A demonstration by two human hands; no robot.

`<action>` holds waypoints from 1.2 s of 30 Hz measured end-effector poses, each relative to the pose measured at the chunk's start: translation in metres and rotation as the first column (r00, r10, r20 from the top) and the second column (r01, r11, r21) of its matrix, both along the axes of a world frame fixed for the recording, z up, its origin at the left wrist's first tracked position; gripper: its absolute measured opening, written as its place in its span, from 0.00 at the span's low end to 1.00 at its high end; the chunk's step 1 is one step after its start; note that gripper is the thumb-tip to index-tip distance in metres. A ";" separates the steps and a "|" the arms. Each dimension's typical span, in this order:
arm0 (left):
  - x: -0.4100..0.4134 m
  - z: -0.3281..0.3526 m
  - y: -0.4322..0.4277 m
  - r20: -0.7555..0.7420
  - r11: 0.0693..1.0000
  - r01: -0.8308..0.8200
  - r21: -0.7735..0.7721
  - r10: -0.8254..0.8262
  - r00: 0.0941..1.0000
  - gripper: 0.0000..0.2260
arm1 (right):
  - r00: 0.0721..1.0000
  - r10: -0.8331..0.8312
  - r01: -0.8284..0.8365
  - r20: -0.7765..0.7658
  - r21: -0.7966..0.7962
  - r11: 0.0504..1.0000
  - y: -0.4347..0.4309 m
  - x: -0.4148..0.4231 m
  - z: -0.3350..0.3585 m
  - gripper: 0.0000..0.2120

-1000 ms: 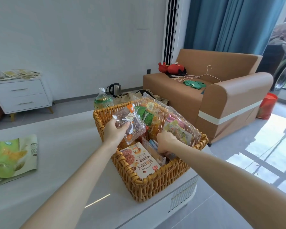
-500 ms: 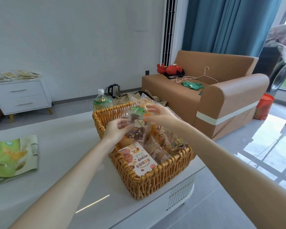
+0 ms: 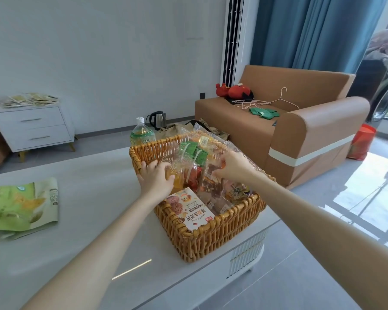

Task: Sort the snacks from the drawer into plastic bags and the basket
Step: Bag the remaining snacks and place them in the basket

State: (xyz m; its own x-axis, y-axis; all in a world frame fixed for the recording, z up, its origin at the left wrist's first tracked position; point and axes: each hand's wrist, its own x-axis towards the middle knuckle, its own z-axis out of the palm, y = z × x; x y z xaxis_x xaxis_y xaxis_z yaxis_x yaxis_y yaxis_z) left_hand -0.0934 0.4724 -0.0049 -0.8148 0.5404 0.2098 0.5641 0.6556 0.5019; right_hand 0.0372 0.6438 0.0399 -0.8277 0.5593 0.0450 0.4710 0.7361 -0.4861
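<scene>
Wicker in a honey tone, the basket stands at the right end of the white surface, crammed with snacks: a cookie box lies against its near wall, and clear plastic bags of green, orange and red packets stand behind it. The left hand rests on the left side of those bags, thumb against an orange packet, though I cannot tell whether it grips, while the right hand curls its fingers down and pinches their crinkled film from the right. A green pouch lies on the surface well to the left, and a bottle stands just behind the basket.
</scene>
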 end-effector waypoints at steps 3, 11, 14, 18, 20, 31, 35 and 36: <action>0.002 -0.014 -0.002 0.006 0.999 -0.010 0.040 0.010 1.000 0.16 | 0.995 -0.004 -0.002 0.104 0.057 0.998 -0.006 -0.013 -0.023 0.13; -0.008 -0.028 0.000 -0.050 0.990 0.011 0.141 -0.004 0.999 0.15 | 0.975 0.037 -0.035 0.219 -0.016 0.999 -0.010 -0.019 -0.023 0.08; -0.006 -0.026 -0.001 -0.045 0.991 0.015 0.136 -0.009 0.999 0.15 | 0.897 0.031 -0.051 0.440 0.035 0.998 -0.013 -0.015 -0.008 0.06; -0.003 -0.023 -0.002 -0.038 0.994 0.007 0.113 -0.003 0.999 0.15 | 0.711 0.068 -0.161 0.700 0.067 0.985 -0.024 -0.012 0.006 0.29; 0.000 -0.020 -0.003 -0.026 0.994 0.008 0.105 -0.005 1.000 0.15 | 0.726 0.124 -0.302 0.676 0.153 0.941 -0.028 -0.015 0.003 0.34; -0.004 -0.022 -0.003 0.023 0.991 0.043 0.125 -0.046 0.999 0.14 | 0.991 -0.014 -0.022 0.136 0.259 0.966 -0.016 -0.015 0.000 0.13; -0.002 -0.021 -0.004 0.022 0.991 0.035 0.128 -0.038 0.999 0.14 | 0.922 0.010 -0.095 0.387 0.202 0.975 -0.032 -0.008 -0.009 0.13; 0.000 -0.020 -0.005 0.028 0.991 0.034 0.126 -0.038 0.999 0.14 | 0.884 0.012 -0.107 0.468 0.178 0.978 -0.036 -0.009 -0.013 0.12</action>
